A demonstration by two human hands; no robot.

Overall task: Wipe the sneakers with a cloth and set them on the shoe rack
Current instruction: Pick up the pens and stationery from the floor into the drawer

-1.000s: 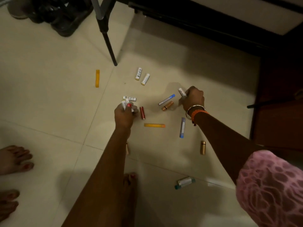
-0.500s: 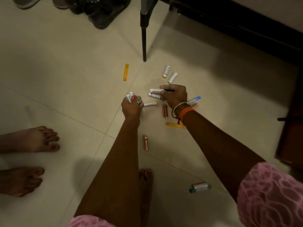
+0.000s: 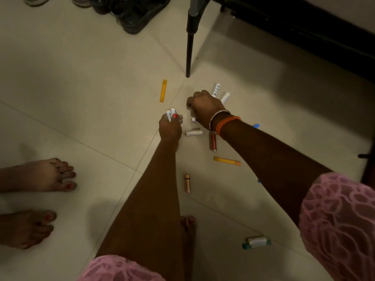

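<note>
Head view, hands: the left hand (image 3: pixel 170 129) is seen at frame centre, fingers curled round white batteries (image 3: pixel 170 115) that stick up out of the fist. The right hand (image 3: pixel 204 108) lies just right of it, knuckles up and fingers curled under; whether anything is pinched cannot be told.

Head view, floor: loose batteries are scattered on the tiles; one white cell (image 3: pixel 193 132) lies below the right hand, long axis running left to right, about equally near both hands.

Head view, sneakers: dark shoes (image 3: pixel 134 14) are shown at the top edge, left of a black leg (image 3: pixel 189 49), well apart from both hands, the left hand being nearer. No cloth or rack is identified.

Judgement: wiping is not yet begun.
</note>
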